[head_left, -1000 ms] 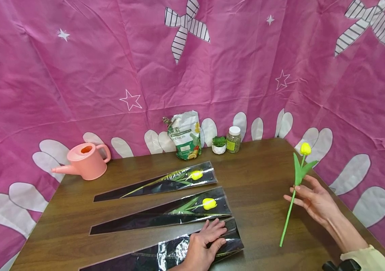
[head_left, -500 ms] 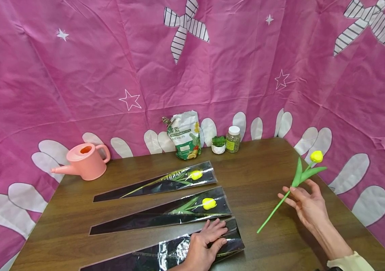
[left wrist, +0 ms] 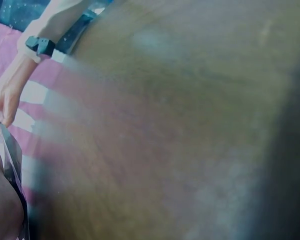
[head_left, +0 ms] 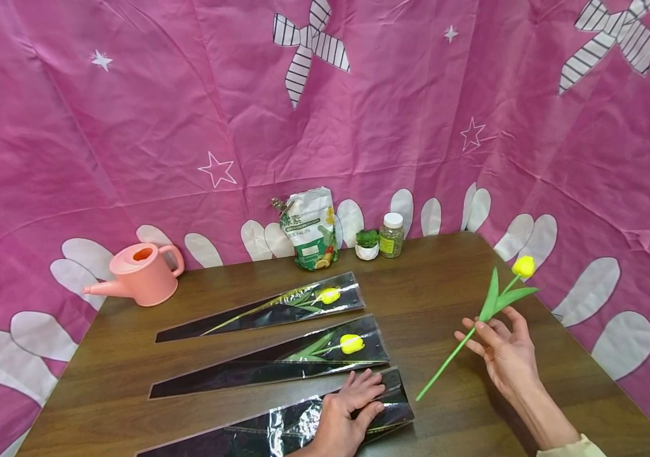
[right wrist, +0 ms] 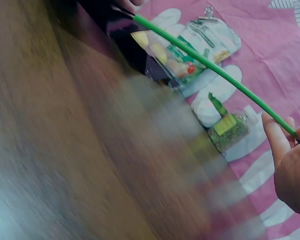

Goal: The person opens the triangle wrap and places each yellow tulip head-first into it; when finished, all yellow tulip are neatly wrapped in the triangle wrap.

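My left hand (head_left: 353,397) lies flat, fingers straight, pressing on the wide end of the nearest cellophane sleeve (head_left: 279,428), which holds no flower. My right hand (head_left: 490,333) is to the right above the table and pinches the green stem of a yellow tulip (head_left: 445,367). The stem slants, with the flower head (head_left: 523,266) up to the right and the cut end down to the left, near the sleeve's mouth. In the right wrist view the tulip's stem (right wrist: 205,62) runs between my fingers (right wrist: 277,142). The left wrist view is blurred, showing only the sleeve's edge (left wrist: 12,167).
Two more sleeves (head_left: 279,306) (head_left: 296,362) each hold a yellow tulip and lie farther back on the brown table (head_left: 433,279). A pink watering can (head_left: 141,274) stands back left. A printed bag (head_left: 309,228), a small potted plant (head_left: 368,244) and a jar (head_left: 391,235) line the pink cloth wall.
My right hand has tipped the tulip from nearly upright to slanted and drifted left, swinging the stem's cut end toward the nearest sleeve. My left hand has stayed put.
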Demonstrator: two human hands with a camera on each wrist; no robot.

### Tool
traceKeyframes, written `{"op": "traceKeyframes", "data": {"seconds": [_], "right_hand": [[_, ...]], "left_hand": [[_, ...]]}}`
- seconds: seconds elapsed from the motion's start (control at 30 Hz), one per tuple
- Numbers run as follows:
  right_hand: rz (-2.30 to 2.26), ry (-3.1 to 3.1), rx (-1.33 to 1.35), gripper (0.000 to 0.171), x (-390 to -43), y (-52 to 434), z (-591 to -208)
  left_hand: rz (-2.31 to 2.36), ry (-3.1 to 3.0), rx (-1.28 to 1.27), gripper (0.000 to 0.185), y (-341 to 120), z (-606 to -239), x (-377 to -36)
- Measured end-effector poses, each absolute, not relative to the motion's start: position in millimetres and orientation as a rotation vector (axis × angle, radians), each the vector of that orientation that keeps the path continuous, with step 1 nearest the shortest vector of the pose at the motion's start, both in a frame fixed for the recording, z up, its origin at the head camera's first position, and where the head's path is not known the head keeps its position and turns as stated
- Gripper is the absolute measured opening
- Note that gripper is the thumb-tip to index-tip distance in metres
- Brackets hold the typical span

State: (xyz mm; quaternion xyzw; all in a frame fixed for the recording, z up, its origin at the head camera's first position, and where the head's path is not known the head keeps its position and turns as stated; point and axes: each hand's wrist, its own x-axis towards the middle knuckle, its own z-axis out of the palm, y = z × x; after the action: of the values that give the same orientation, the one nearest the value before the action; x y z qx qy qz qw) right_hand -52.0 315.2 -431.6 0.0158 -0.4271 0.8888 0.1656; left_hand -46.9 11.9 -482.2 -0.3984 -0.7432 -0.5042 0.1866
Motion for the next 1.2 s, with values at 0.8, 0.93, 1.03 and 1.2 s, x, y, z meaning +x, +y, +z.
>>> {"op": "traceKeyframes", "data": {"seconds": [0.8, 0.93, 1.03, 1.2], "right_hand": [[2.286, -1.222, -0.102, 0.053, -41.7, 260.6, -445.7], [2.247, -1.263, -0.142, 0.056, -40.1, 253.2, -447.7], [2.205, -1.314, -0.181, 0.055, -38.0, 251.3, -450.1], [2.142, -1.385, -0.213, 0.051, -35.3, 250.9, -453.7]], "left_hand": [[-1.416, -2.043, -1.122, 0.027, 16.5, -480.2, -47.9], [-1.431, -2.045, -1.114, 0.026, 15.9, -480.5, -47.5], [-1.435, -2.053, -1.121, 0.025, 16.5, -481.5, -47.0], [-1.444, -2.06, -1.12, 0.024, 18.3, -483.1, -46.3]]}}
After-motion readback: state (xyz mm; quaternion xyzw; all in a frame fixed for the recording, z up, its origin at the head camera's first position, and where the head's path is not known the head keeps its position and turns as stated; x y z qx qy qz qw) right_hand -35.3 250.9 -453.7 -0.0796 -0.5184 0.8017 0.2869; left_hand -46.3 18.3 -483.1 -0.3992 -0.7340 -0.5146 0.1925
